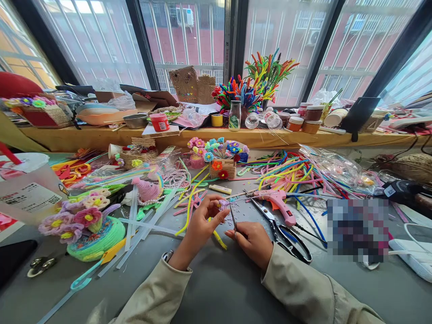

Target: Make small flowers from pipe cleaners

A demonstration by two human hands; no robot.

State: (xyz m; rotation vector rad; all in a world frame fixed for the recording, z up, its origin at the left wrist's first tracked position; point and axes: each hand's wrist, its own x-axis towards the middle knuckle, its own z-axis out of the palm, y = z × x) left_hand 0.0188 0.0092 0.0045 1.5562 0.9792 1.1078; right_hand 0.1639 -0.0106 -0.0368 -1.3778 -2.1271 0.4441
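Observation:
Between the fingertips of my left hand [208,218] is a small piece of lilac pipe cleaner [223,204], partly hidden by the fingers. My right hand [253,240] grips small, slim scissors [233,217], whose thin blades point up beside the lilac piece. Tiny lilac clippings lie scattered on the grey table [222,288] just behind the blades. A yellow pipe cleaner [219,240] passes under my left hand. Right of my right hand lie large black-handled scissors [281,229], partly open, and a pink glue gun [278,202].
Clear glue sticks [151,216] and a green round piece with fuzzy flowers [96,238] lie left. Loose pipe cleaners [286,171] pile up behind the glue gun. A small flower basket [222,168] stands at the back. A drink cup [30,189] stands far left, a white power strip [413,256] right.

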